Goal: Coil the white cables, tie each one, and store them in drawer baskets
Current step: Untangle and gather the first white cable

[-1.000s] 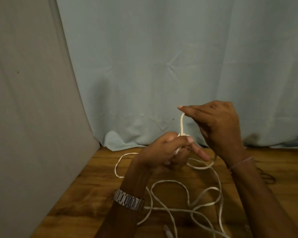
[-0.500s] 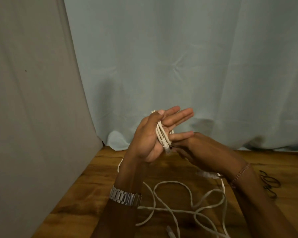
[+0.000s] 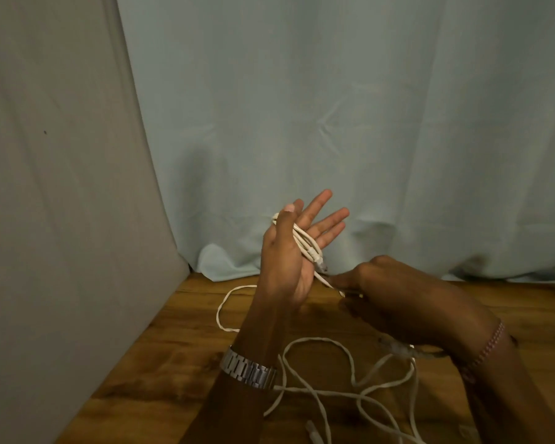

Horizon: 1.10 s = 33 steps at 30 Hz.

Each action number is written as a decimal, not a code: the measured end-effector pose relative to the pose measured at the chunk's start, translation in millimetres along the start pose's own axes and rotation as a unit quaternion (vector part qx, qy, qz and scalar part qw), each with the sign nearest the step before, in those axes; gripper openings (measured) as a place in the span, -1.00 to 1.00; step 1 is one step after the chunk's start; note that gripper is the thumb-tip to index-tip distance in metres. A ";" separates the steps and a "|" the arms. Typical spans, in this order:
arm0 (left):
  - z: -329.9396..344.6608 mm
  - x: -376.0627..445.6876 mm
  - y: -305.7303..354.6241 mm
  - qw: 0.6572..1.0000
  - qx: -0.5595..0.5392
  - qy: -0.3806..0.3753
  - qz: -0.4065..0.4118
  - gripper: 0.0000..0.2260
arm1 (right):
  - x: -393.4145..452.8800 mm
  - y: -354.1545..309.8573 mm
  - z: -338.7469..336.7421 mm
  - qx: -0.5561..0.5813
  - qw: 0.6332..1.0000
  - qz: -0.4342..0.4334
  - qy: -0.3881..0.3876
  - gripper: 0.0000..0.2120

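Note:
My left hand (image 3: 289, 251) is raised with the palm up and its fingers straight. Several turns of a white cable (image 3: 305, 243) are wound across that palm, with the thumb lying over them. The cable's plug end hangs at the palm's right edge. Just below and to the right, my right hand (image 3: 385, 293) pinches the cable strand where it leaves the palm. The loose remainder of the white cable (image 3: 334, 366) lies in tangled loops on the wooden table (image 3: 161, 373) under both forearms.
A pale blue cloth (image 3: 334, 123) hangs behind the table and a grey cloth (image 3: 55, 187) closes off the left side. A second cable plug (image 3: 311, 435) lies at the bottom edge. No drawer baskets are in view.
My left hand has opened flat with cable turns across its palm. My right hand dropped from above the left hand to below and right of it, pulling the strand down.

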<state>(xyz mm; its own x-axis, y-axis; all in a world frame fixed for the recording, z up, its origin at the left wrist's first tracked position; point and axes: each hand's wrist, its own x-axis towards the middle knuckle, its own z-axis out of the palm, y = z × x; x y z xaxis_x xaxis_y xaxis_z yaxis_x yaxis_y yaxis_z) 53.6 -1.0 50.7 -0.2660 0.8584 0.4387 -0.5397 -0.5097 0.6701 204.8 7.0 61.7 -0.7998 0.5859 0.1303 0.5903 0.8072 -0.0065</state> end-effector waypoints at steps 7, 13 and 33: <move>5.7 -7.3 -1.6 0.984 0.175 -0.002 0.005 -0.54 | -19.8 -6.9 -19.3 -0.091 0.981 -0.002 0.170 -0.73; -8.2 -9.0 -1.6 0.932 0.354 -0.060 -0.050 -0.61 | -20.8 10.3 -26.3 -0.058 0.948 -0.092 0.300 -0.88; -8.7 -16.2 11.1 0.916 0.230 -0.270 -0.186 -0.58 | 0.3 51.5 -13.7 -0.013 0.872 -0.146 0.467 -0.73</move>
<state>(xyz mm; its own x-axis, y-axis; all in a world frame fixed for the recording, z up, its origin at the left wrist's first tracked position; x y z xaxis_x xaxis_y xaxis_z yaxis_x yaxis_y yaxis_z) 45.0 -20.1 45.8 0.3698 0.8867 0.2774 -0.0848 -0.2651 0.9605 236.5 47.7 75.0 -0.4846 0.0326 0.8741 0.3887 0.9032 0.1818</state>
